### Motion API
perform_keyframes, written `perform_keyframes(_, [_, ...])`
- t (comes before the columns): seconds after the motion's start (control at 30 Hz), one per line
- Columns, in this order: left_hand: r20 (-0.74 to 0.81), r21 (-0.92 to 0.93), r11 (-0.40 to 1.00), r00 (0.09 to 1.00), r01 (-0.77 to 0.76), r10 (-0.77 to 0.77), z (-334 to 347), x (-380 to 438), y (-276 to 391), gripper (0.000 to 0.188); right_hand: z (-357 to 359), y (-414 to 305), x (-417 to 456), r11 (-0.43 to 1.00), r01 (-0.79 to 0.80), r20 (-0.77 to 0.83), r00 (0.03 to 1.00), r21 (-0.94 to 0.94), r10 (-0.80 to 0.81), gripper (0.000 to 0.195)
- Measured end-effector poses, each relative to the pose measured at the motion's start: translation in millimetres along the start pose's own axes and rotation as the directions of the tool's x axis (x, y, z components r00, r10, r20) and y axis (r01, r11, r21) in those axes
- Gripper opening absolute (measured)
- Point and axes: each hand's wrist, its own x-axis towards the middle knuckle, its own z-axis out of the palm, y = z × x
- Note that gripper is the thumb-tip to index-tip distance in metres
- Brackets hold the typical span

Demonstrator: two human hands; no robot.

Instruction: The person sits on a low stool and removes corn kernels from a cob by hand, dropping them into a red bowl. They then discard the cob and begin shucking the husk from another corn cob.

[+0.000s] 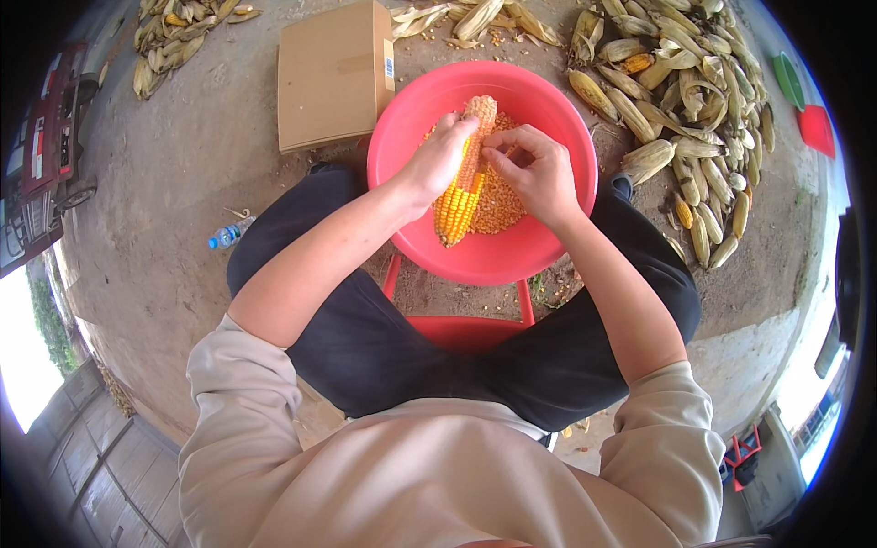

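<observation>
An ear of corn (pixel 458 209) is held tilted over a pink plastic basin (pixel 411 89), its bare cob end pointing away from me. Yellow kernels remain on its near end and along its left side; the far part is stripped. My left hand (pixel 442 154) grips the ear around its left side, thumb on top. At the cob's right side, my right hand (pixel 534 168) has thumb and index finger bent close together, fingertips at the cob; whether a kernel is between them cannot be told. Loose corn kernels (pixel 503 205) lie in the basin beneath both hands.
The basin rests on a red stool (pixel 526 301) between my knees. A cardboard box (pixel 332 75) stands at the far left of it. A heap of corn ears in husks (pixel 692 103) lies right, dry husks (pixel 479 20) beyond, and a plastic bottle (pixel 231 233) beside my left knee.
</observation>
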Motion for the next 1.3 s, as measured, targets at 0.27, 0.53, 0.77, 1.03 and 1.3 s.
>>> perform_keyframes(0.27, [0.021, 0.004, 1.0, 1.0, -0.018, 0.017, 3, -3, 4, 0.034, -2, -9, 0, 0.999, -0.027, 0.04, 0.999, 0.036, 0.026, 0.01])
perform_keyframes(0.53, [0.035, -0.046, 0.999, 0.999, 0.008, -0.006, 6, -7, 11, 0.032, 0, -3, 0, 0.986, -0.082, 0.063, 0.995, 0.147, 0.074, 0.01])
perform_keyframes(0.77, [0.013, -0.09, 0.996, 1.0, 0.025, -0.024, -1, 0, 2, 0.034, 4, 16, 2, 0.941, -0.173, 0.024, 0.985, 0.29, 0.173, 0.014])
perform_keyframes(1.03, [-0.091, -0.233, 0.972, 0.995, 0.011, -0.033, 2, -3, 4, 0.04, 6, 15, 2, 0.888, -0.344, 0.146, 0.938, 0.304, 0.314, 0.029])
perform_keyframes(1.3, [-0.21, -0.283, 0.955, 0.977, -0.094, 0.034, 7, -8, 18, 0.041, 8, -1, -6, 0.449, -0.626, 0.572, 0.775, 0.637, 0.269, 0.052])
